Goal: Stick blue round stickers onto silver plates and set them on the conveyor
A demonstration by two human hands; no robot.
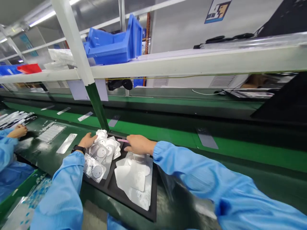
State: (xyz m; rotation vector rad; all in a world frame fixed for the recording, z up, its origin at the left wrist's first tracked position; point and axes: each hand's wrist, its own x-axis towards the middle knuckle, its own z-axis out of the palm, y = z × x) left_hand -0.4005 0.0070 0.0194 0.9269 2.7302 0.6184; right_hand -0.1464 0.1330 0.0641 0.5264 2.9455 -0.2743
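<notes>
A black tray [134, 207] with two compartments lies on the green-edged bench in front of me. In its left compartment is a loose pile of silvery foil-covered plates [102, 153], each with round recesses. White sheets with a clear film [133, 180] lie in the right compartment. My left hand [87, 140] rests its fingertips against the pile and holds nothing that I can see. My right hand [139, 144] is above the tray's middle divider, with a thin pink strip [123, 140] sticking out from between its fingers.
A co-worker's hand [18, 131] in a blue sleeve lies at the far left, near foil pieces. Thin silver strips lie along a green conveyor belt [153, 129]. A white post [74, 41] stands beyond the tray, below a shelf holding a blue plastic bin [112, 41].
</notes>
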